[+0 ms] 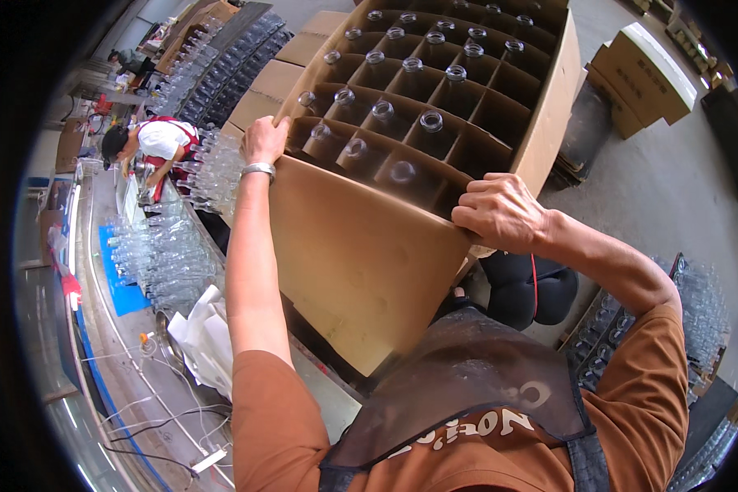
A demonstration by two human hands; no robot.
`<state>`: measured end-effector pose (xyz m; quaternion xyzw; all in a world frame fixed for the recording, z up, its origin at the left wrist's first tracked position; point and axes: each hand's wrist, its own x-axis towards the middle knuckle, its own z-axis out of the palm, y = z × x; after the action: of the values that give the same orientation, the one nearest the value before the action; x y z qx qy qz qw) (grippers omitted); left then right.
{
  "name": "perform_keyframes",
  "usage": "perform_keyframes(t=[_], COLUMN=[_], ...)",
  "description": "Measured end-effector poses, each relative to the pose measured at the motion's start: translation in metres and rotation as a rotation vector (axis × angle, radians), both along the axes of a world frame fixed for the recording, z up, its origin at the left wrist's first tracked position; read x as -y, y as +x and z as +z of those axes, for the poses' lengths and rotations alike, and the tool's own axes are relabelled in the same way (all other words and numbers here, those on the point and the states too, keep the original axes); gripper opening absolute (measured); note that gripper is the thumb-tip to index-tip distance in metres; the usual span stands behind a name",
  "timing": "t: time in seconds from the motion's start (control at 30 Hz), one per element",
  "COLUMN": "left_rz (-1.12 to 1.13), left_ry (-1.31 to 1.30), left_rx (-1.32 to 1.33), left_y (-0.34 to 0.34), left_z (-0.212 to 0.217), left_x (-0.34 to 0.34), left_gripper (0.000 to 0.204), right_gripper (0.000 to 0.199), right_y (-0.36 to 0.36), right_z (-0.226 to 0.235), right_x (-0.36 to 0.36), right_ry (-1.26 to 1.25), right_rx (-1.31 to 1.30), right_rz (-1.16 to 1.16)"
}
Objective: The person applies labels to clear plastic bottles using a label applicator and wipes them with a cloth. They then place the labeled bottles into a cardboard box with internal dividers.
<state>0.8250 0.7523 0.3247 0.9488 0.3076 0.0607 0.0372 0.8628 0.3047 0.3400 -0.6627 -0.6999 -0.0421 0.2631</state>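
Grey floor (pixel 631 193), upper right | 1 carton (pixel 361 254), top centre, 20-plus bottles (pixel 430 121) inside | left hand (pixel 264 141) gripping its left corner, right hand (pixel 500 213) its lower-right corner | 1 co-worker (pixel 162 139), upper left

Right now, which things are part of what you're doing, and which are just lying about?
Part of the job:
left hand, right hand
brown rectangular cardboard box with dividers
clear round glass bottles inside

Seemingly just lying about:
crumpled white sheets
brown boxy cardboard carton at right
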Motion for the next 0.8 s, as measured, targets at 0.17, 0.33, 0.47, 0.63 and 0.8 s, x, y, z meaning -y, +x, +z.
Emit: perform_keyframes(t=[0.17,0.33,0.47,0.63,0.8], left_rz=[-0.261,-0.154,-0.172,-0.176,-0.007], left_ry=[0.245,0.188,0.046,-0.173,-0.289], left_rx=[0.259,-0.018,0.017,0.343,1.072], left_y=[-0.019,-0.024,-0.019,-0.018,-0.045], left_z=[0.016,0.044,0.037,0.018,0.070], left_x=[0.041,0.064,0.051,0.047,0.048], left_gripper=[0.038,0.038,0.035,0.035,0.035], right_gripper=[0.034,0.101,0.085,0.057,0.034], right_y=[0.011,0.037,0.089,0.109,0.091], right_z=[0.025,0.046,0.081,0.032,0.013], right_x=[-0.007,-0.031,-0.051,-0.082,-0.086], right_ry=[-0.140,-0.496,-0.788,-0.466,-0.334], right_rx=[-0.144,-0.078,-0.739,-0.027,-0.010], right_rz=[0.053,0.149,0.216,-0.188,-0.200])
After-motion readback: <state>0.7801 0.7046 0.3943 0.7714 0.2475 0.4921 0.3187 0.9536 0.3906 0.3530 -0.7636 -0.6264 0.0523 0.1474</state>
